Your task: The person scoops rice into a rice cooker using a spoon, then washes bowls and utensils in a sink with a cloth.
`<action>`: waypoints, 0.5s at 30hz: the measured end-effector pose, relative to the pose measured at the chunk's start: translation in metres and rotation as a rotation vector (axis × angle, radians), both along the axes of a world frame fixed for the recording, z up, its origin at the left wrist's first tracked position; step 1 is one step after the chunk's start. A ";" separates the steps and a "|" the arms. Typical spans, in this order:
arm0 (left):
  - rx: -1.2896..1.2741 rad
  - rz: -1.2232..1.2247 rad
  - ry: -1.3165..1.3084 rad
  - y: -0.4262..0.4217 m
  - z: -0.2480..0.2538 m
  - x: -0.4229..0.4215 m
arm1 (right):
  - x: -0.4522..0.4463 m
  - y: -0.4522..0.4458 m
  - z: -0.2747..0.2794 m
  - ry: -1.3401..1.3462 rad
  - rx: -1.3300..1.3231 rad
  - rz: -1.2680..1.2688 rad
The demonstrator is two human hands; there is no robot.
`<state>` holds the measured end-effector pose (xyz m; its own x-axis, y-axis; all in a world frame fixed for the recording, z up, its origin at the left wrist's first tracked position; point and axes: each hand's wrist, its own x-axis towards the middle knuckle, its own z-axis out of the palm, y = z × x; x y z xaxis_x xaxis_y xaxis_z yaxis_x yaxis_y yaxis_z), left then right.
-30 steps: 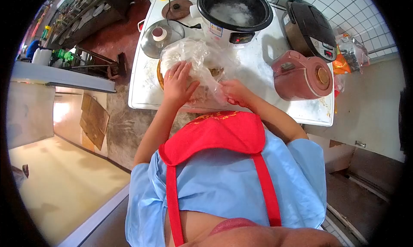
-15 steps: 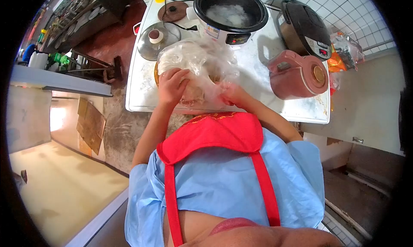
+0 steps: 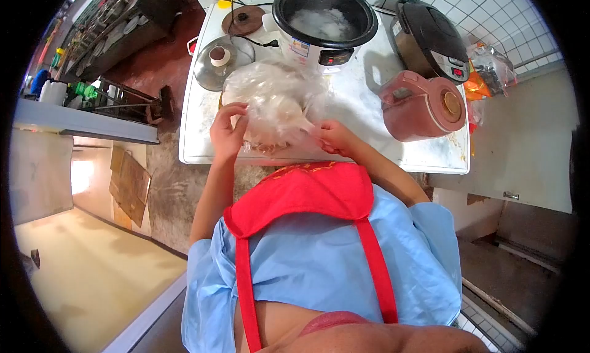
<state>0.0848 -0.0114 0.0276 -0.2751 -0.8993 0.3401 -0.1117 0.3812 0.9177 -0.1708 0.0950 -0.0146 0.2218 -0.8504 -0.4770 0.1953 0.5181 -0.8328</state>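
Note:
A clear, crumpled plastic bag (image 3: 270, 98) lies near the front of the white table (image 3: 362, 150), with something pale showing through it. My left hand (image 3: 228, 130) is at the bag's left edge, its fingers curled and pinching the plastic. On the other side my right hand (image 3: 334, 137) is closed on the bag's right edge, drawing the film out in a point. The bag hides most of what lies beneath it; a sliver of a yellowish rim shows at its left.
Behind the bag stands an open rice cooker (image 3: 326, 24) with whitish contents. A glass lid (image 3: 222, 67) and brown lid (image 3: 243, 20) lie at left. A pink kettle (image 3: 424, 107) and dark closed cooker (image 3: 430, 39) stand at right. A cord and plug (image 3: 270, 43) trail nearby.
My left hand has shifted slightly left and down. The bag's right part, spread open before, is now gathered and pulled toward my right hand.

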 end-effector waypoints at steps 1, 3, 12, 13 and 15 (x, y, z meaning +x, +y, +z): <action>0.080 -0.013 0.109 0.004 0.000 0.004 | -0.002 0.003 0.007 0.009 0.010 -0.026; 0.167 -0.040 0.242 0.010 -0.002 0.014 | -0.007 0.006 0.011 0.013 0.025 -0.041; 0.069 -0.053 0.304 0.024 -0.025 0.039 | -0.031 0.014 0.054 0.052 0.100 0.000; 0.077 -0.038 0.304 0.026 -0.024 0.039 | -0.032 0.015 0.064 0.047 0.094 0.010; 0.090 -0.006 0.306 0.028 -0.020 0.039 | -0.034 0.017 0.081 0.046 0.097 0.012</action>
